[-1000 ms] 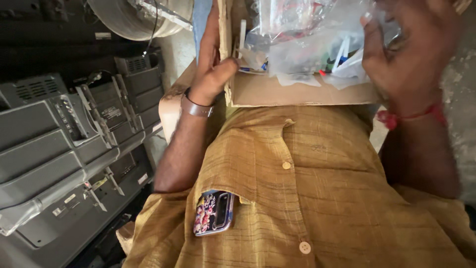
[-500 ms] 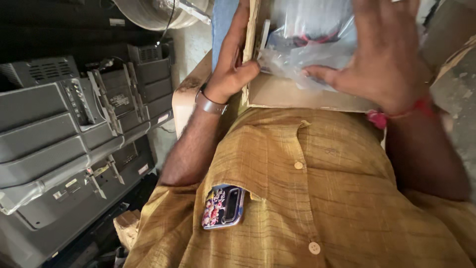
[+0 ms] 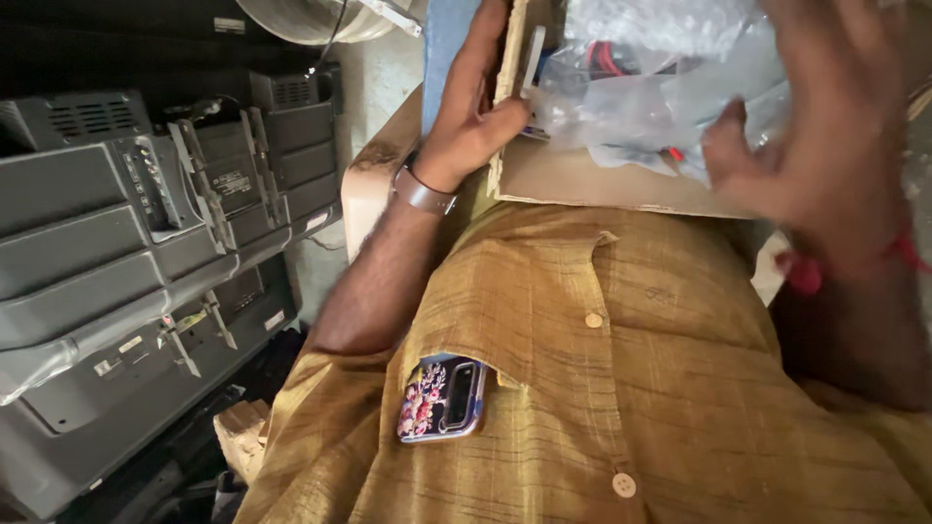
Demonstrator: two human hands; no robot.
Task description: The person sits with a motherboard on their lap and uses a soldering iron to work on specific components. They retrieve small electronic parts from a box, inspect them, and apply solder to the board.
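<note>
At the far left we see grey electronic housings [image 3: 146, 272] stacked on their sides, with ribbed backs, vents and metal brackets. Below them, near the bottom edge, a pale chunk of wood [image 3: 240, 437] shows beside our shirt.

Moving right, our left forearm rises from the mustard-yellow shirt [image 3: 602, 388], with a metal wristband [image 3: 422, 191] at the wrist. In the shirt's chest pocket sits a phone [image 3: 443, 398] in a floral case, its upper half sticking out. Behind the forearm stands a cream-coloured box-like corner [image 3: 374, 184], worn and stained along its edge.

Our left hand [image 3: 476, 116] grips the left wall of a cardboard box [image 3: 582, 180] that rests against our chest. The fingers run up the outer side of the wall, pressed together, while the thumb hooks over the rim to the inside, so the cardboard edge is pinched between them.

Inside the box lies a heap of clear plastic bags [image 3: 660, 87], crumpled and overlapping, with bits of red and blue showing through them. A thin white strip stands upright just inside the left wall, touching the thumb.

At the right, our right hand [image 3: 825, 136] is over the bags, blurred. Its fingers are spread and slightly curled, the thumb pointing left and touching the plastic; we cannot tell whether they grip any of it. A red thread [image 3: 903, 254] circles the right wrist.
</note>
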